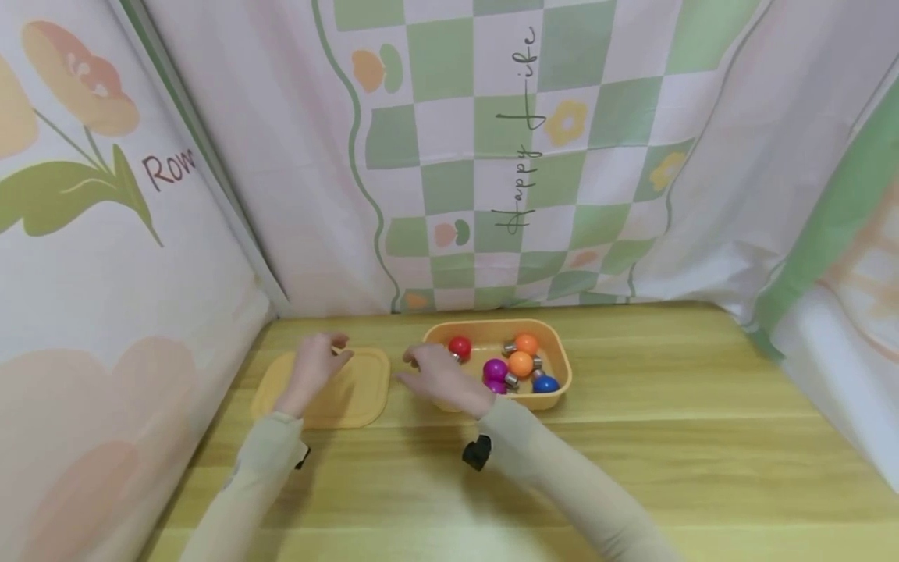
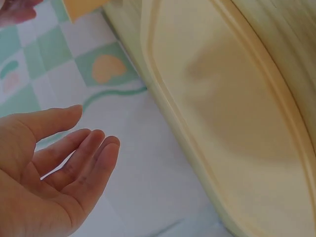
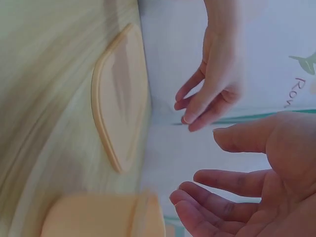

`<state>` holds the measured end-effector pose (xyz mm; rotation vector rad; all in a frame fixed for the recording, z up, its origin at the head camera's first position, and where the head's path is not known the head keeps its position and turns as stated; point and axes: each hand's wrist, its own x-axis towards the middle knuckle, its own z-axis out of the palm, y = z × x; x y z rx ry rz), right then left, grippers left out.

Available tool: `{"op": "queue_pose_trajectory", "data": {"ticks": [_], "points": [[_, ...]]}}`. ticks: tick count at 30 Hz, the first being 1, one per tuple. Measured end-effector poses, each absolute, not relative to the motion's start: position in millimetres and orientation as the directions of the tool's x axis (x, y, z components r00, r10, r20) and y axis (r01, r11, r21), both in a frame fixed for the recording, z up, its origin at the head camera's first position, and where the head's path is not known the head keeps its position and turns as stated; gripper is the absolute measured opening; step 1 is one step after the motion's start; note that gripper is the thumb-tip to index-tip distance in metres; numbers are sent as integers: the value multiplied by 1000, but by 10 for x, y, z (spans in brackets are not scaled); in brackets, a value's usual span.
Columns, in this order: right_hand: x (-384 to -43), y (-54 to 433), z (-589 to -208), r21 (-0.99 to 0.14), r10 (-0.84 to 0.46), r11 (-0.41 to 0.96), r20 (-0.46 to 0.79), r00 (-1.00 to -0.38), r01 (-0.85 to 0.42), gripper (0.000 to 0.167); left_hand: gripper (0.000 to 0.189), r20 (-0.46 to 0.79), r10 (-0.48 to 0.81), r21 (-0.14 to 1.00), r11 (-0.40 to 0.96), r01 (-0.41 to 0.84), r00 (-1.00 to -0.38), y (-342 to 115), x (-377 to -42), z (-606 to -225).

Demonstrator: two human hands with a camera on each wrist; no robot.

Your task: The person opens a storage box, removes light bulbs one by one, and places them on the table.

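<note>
My left hand [image 1: 314,373] hovers above a flat yellow lid [image 1: 361,388] on the table, fingers loosely bent and nothing between them. In the left wrist view the lid [image 2: 217,98] lies apart from that hand [image 2: 59,173]. Over the left end of a yellow plastic box [image 1: 555,402] is my right hand [image 1: 445,377], its fingers relaxed and holding nothing. Inside the box lie small coloured bulbs with metal bases: a red bulb [image 1: 460,346], orange bulbs [image 1: 520,364], purple bulbs [image 1: 495,369] and a blue bulb [image 1: 545,384]. The right forearm and hand cover part of the box's near side.
The wooden table [image 1: 667,437] runs to a checked green-and-white curtain [image 1: 506,156] at the back. A white printed curtain [image 1: 105,312] borders the left, and another cloth [image 1: 843,312] hangs on the right. Black straps [image 1: 477,453] sit at the wrists.
</note>
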<state>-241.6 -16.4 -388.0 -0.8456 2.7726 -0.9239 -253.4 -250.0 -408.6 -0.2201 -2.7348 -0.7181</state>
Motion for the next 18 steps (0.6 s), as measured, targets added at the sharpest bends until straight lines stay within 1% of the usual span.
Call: {"op": "queue_pose_trajectory", "data": {"ticks": [3, 7, 9, 10, 18], "points": [[-2435, -26, -3863, -550, -534, 663, 129, -836, -508, 33, 27, 340, 99, 440, 862, 251, -935, -2392, -2524, -4083], [-2461, 163, -3871, -483, -540, 651, 248, -805, -585, 25, 26, 343, 132, 415, 867, 276, -930, -2248, -2512, -4099], [-2484, 253, -3887, -468, -539, 646, 280, -795, -603, 23, 27, 335, 146, 406, 869, 283, -931, -2180, -2509, -4113], [-2498, 295, -3899, -461, -537, 648, 289, -793, -607, 22, 27, 333, 153, 400, 871, 286, -931, -2145, -2509, -4118], [-2569, 595, -3957, -473, -522, 670, 246, -816, -571, 19, 28, 292, 219, 377, 868, 323, -931, -1859, -2504, -4164]]}}
